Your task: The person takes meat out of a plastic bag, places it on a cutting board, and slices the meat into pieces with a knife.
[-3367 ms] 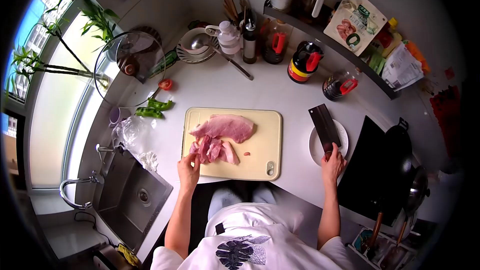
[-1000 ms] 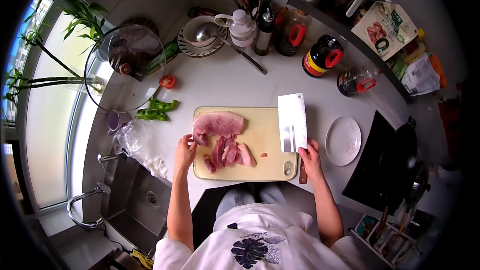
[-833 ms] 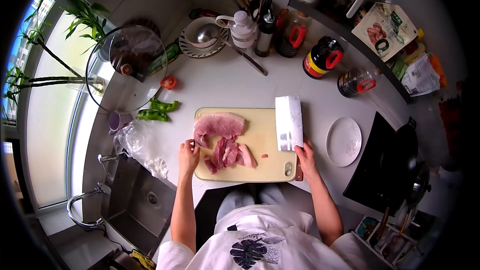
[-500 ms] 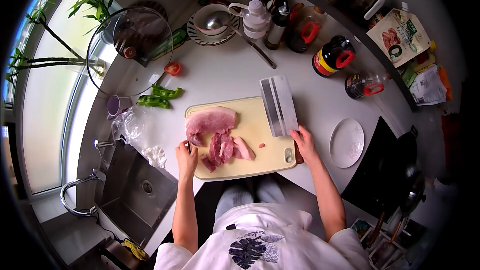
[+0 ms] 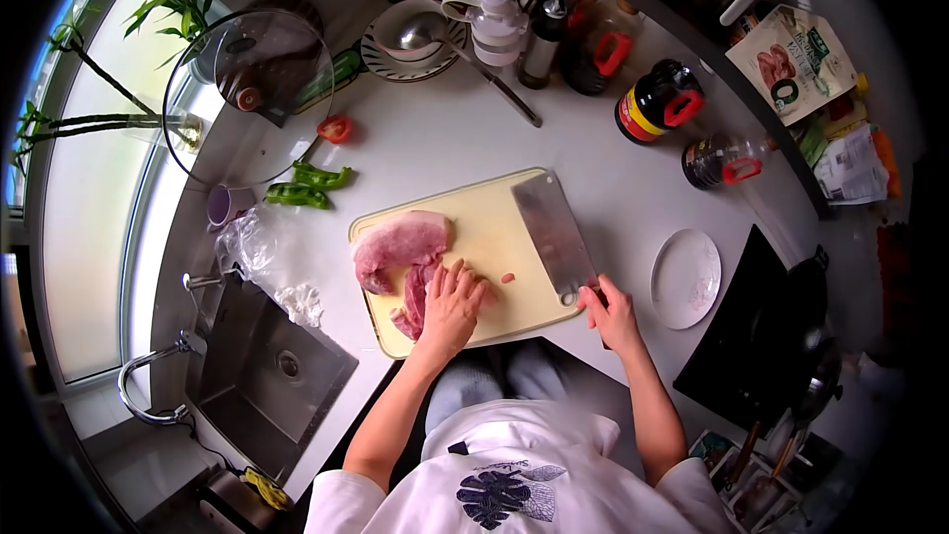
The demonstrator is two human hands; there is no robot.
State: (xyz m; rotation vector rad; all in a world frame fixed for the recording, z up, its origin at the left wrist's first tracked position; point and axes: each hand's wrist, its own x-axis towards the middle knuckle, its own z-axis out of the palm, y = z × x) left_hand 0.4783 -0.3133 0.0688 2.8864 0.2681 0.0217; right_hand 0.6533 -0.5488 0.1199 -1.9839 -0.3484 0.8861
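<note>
My left hand (image 5: 453,307) lies over the cut pieces of raw meat (image 5: 416,287), its fingers spread and hiding part of them. A larger slab of pork (image 5: 403,240) with a pale rind sits just beyond, on the cream cutting board (image 5: 480,206). With my right hand (image 5: 611,314) I hold a cleaver (image 5: 550,234) by its handle at the board's right edge. Its broad blade is over the right side of the board, looking nearly flat. One small scrap of meat (image 5: 508,278) lies between my left hand and the blade.
A sink (image 5: 311,391) is at the left, with a plastic bag (image 5: 259,245) above it. Green peppers (image 5: 301,195) and a cut tomato (image 5: 335,129) lie beyond the board. A white plate (image 5: 685,279) stands at the right, beside a black stove (image 5: 732,331). Sauce bottles (image 5: 647,119) stand behind.
My left hand has moved from the board's left edge onto the meat pieces. The cleaver has turned from tilted up to flatter over the board. The board has rotated and shifted slightly left.
</note>
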